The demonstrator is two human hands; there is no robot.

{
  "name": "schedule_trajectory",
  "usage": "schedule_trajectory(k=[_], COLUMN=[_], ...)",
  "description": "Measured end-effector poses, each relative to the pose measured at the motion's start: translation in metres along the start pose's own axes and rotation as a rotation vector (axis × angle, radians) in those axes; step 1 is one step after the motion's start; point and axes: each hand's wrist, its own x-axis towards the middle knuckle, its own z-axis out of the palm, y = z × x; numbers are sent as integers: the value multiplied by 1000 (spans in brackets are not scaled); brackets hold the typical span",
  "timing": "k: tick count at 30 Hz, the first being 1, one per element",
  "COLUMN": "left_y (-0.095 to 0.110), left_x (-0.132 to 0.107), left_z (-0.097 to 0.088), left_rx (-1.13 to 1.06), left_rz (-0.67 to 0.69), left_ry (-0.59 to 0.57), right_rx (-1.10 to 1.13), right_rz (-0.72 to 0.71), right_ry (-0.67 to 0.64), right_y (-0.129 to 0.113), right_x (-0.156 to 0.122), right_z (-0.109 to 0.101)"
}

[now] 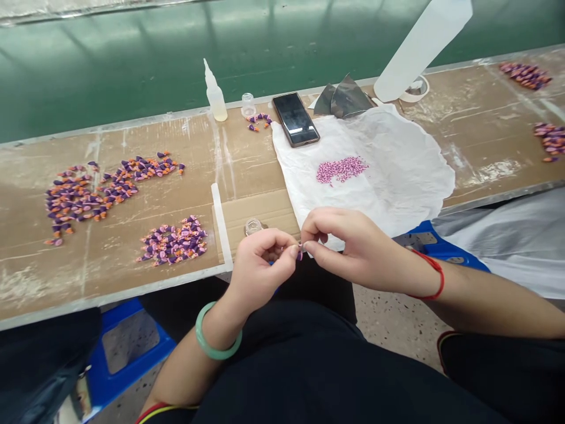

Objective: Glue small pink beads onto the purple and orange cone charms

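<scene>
Cardboard-covered workbench [463,112] holds purple-orange pieces [172,242], white tissue [406,176], a phone [295,119].

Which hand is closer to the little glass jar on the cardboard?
Left. The left hand is just in front of the little glass jar, while the right hand is farther off to its right, at the edge of the white paper.

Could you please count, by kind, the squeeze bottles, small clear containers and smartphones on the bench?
Squeeze bottle: 1
Small clear containers: 2
Smartphone: 1
Total: 4
</scene>
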Motion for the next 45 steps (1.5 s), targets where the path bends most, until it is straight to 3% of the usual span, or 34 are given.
schedule_trajectory(k=[8, 12, 19, 22, 29, 34, 45], left_y=[1, 2, -12, -18, -25, -31, -33], left_x=[-4, -7, -23, -30, -31, -31, -31], left_z=[-8, -16, -48, -57, -57, -60, -60], left_rx=[43, -68, -215, -222, -285, -315, -331], left_rz=[6, -32, -145, -175, -244, -258, -269], left_ry=[-27, -43, 150, 152, 124, 114, 88], right_rx=[-58, 8, -43, -89, -420, -629, -653], right_rz=[-59, -53, -80, -89, -117, -79, -135], right_ry=[-23, -82, -191, -243, -513, -710, -695], right_y=[-5, -6, 0, 7, 14, 6, 6], right_x=[7, 13, 35, 55, 106, 121, 124], right_z=[6, 8, 6, 8, 17, 22, 28])
